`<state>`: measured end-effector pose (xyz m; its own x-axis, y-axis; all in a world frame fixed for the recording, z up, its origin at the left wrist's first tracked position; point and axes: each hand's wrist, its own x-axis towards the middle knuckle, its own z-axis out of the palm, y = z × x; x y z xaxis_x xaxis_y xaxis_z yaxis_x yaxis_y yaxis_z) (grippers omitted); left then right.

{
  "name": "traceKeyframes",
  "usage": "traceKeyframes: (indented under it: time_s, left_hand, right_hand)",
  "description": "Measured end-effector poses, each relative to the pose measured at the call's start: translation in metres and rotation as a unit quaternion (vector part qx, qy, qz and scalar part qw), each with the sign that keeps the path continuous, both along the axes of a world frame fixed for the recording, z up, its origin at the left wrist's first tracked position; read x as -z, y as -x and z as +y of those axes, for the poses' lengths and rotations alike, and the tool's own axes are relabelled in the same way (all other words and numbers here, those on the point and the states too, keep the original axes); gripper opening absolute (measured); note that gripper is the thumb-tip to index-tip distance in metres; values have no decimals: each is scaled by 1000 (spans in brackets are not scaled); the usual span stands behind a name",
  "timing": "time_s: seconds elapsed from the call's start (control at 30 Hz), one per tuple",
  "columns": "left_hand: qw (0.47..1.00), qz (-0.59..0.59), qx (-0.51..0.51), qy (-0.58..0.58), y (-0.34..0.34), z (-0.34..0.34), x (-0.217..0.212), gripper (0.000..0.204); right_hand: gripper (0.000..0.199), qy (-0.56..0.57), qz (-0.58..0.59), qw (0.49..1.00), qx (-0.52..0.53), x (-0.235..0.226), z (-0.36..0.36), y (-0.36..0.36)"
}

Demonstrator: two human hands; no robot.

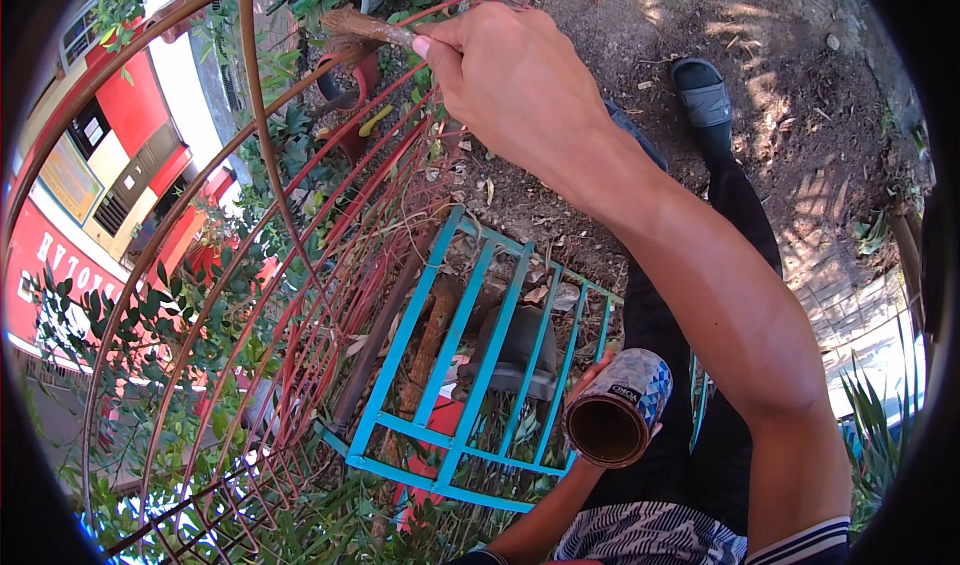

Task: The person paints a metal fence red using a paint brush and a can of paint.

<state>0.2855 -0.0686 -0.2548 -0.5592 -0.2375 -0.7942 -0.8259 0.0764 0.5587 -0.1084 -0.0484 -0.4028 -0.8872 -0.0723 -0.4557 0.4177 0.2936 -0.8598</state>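
Observation:
My right hand (505, 75), stretched out to the far left, is closed around the handle of a paintbrush (385, 31). The brush's brown-stained bristles are beside a curved brown metal bar (300, 87) of a fence; whether they touch it I cannot tell. Lower down, my left hand (590, 377) wraps around a paint can (640, 383) with a blue and white patterned side. The can is tilted, its open mouth facing me and its inside coated brown. Most of the left fingers are hidden behind the can.
A turquoise slatted metal frame (452, 477) stands below my arms, with a dark object (515, 350) under its slats. Thin red bars (345, 210) and leafy plants (95, 330) fill the left. My sandalled foot (704, 95) rests on bare soil (620, 25). A red and white building (130, 100) lies beyond the fence.

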Motion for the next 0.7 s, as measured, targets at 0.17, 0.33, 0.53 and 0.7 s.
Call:
traceKeyframes:
  time_s: [0.17, 0.33, 0.53, 0.7]
  left_hand:
    - [893, -223, -381, -91, 9, 1, 1, 121]
    - [999, -17, 34, 17, 13, -3, 3, 120]
    - [998, 9, 58, 15, 14, -8, 6, 122]
    - [996, 15, 81, 22, 9, -13, 10, 121]
  right_hand:
    - [26, 2, -9, 1000, 4, 6, 1, 3]
    - [27, -12, -4, 1000, -5, 17, 2, 6]
    - [27, -48, 76, 996, 18, 30, 3, 8]
    - [26, -62, 49, 996, -31, 43, 1, 14]
